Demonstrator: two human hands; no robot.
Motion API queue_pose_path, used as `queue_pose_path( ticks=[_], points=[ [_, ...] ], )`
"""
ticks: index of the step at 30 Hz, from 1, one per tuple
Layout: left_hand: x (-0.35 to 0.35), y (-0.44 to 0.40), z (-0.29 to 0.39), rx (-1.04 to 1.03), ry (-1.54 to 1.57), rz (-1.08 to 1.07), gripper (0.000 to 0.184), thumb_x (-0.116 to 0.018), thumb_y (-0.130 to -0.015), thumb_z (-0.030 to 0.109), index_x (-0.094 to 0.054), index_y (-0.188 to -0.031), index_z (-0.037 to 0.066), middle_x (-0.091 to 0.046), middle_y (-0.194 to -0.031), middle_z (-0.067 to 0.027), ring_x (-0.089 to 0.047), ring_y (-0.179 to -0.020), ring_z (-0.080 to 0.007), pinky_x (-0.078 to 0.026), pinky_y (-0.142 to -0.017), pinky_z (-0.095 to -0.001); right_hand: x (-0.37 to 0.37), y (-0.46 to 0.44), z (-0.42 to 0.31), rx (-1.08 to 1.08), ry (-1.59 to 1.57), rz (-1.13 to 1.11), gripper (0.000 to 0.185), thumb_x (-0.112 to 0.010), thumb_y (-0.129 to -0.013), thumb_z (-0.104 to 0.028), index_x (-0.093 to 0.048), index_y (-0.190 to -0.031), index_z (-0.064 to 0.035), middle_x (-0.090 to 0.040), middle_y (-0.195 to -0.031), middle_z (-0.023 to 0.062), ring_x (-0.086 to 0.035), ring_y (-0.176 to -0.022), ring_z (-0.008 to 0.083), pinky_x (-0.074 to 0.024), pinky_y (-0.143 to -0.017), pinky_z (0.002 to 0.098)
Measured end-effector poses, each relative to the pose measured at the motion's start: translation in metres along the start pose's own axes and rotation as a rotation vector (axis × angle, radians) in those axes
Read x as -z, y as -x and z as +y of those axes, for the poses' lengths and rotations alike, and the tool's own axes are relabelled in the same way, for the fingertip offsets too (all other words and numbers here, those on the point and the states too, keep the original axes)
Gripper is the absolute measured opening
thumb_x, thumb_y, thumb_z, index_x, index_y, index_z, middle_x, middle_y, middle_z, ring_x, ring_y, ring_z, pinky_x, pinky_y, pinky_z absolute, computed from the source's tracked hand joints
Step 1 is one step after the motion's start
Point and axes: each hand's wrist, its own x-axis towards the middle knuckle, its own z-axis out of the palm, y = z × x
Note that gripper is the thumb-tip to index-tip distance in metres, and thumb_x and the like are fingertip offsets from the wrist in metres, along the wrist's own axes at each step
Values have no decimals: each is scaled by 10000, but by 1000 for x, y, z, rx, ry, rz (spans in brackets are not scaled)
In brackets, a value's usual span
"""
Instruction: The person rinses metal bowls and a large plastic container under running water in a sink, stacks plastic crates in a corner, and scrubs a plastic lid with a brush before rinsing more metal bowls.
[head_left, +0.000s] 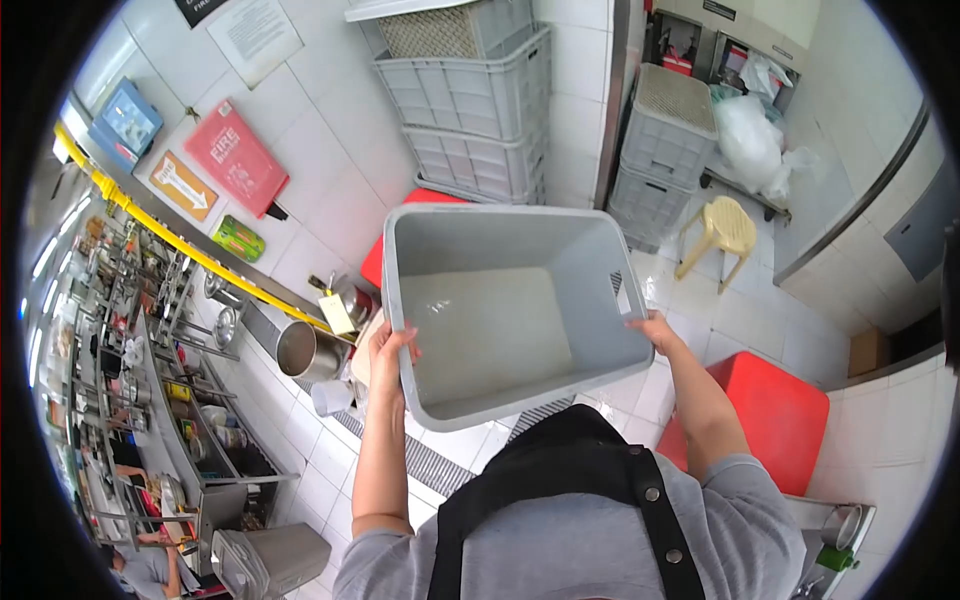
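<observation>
A large grey plastic tub [490, 330] is held up in front of my body, its open top facing me and its inside looking wet at the bottom. My left hand [390, 355] is closed on the tub's left rim near the lower corner. On the right side, my right hand [655, 333] grips the rim just below the handle slot. Behind the tub, a red surface [372, 262] shows in part. Beyond it stand stacked grey crates [470, 110] against the tiled wall.
A red box [770, 420] stands by my right arm, with a yellow stool [722, 236] farther off. Crates [660, 150] are stacked past the doorway. To the left are a metal pot [308, 350], a grey bin [270, 560], shelving and a person [150, 570].
</observation>
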Motion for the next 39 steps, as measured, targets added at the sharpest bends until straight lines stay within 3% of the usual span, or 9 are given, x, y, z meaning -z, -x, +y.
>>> queue_pose_path(
  ticks=[10, 16, 20, 24, 25, 29, 34, 37, 39],
  points=[
    [55, -172, -66, 144, 13, -15, 261, -610, -780, 263, -592, -884, 24, -473, -555, -21, -492, -554, -137, -412, -574, -259, -13, -81, -83, -41, -238, -23, 372, -594, -668, -6, -590, -1036, 48, -637, -799, 128, -634, -712, 227, -536, -653, 355],
    [56, -311, -99, 241, -493, 27, 152, -628, -813, 172, -625, -818, 20, -584, -672, -43, -565, -642, -144, -431, -596, -290, -55, -160, -68, 97, -368, 135, 241, -570, -667, 20, -624, -902, 30, -634, -769, 77, -584, -633, 164, -469, -569, 303],
    [50, -388, -134, 227, -706, 142, 268, -688, -775, 212, -664, -868, -38, -650, -762, -98, -617, -703, -198, -479, -648, -357, -84, -182, -87, 125, -525, 187, 240, -549, -677, 35, -640, -899, 15, -637, -749, 62, -573, -633, 141, -455, -564, 286],
    [55, -446, -173, 107, -891, 228, 367, -751, -707, 264, -671, -870, -55, -676, -781, -152, -650, -746, -216, -490, -671, -369, -94, -197, -115, 106, -424, 254, 295, -547, -666, 39, -611, -953, 21, -632, -776, 76, -578, -627, 157, -465, -562, 287],
    [62, -457, -182, 112, -881, 219, 382, -765, -689, 274, -672, -860, -54, -681, -783, -165, -654, -747, -215, -488, -668, -366, -95, -209, -105, 113, -364, 278, 300, -550, -668, 40, -613, -961, 18, -632, -760, 69, -562, -626, 140, -447, -550, 277],
    [50, -465, -176, 244, -673, 185, 324, -762, -692, 209, -676, -885, -37, -629, -733, -59, -577, -670, -170, -452, -611, -341, -114, -231, -70, 106, -313, 431, 338, -614, -648, -32, -637, -968, 76, -625, -695, 79, -532, -564, 145, -435, -532, 291],
    [71, -492, -204, 236, -737, 196, 437, -760, -702, 207, -637, -1037, -45, -646, -873, -89, -589, -767, -162, -459, -665, -332, -131, -221, -82, 93, -287, 456, 394, -629, -646, -59, -632, -1006, 100, -608, -642, 86, -535, -553, 144, -430, -524, 293],
    [71, -491, -202, 222, -785, 173, 561, -773, -697, 218, -583, -1173, -8, -657, -1003, -144, -631, -848, -243, -489, -759, -369, -138, -202, -101, 68, -275, 457, 396, -624, -659, -57, -631, -1027, 88, -606, -630, 79, -538, -546, 138, -423, -517, 292],
    [79, -492, -212, 40, -1011, 209, 628, -787, -692, 235, -546, -1232, 23, -628, -1093, -184, -607, -976, -314, -472, -853, -409, -154, -200, -100, 52, -313, 488, 397, -610, -678, -45, -620, -1060, 63, -594, -608, 56, -512, -516, 119, -407, -505, 288]
  ],
)
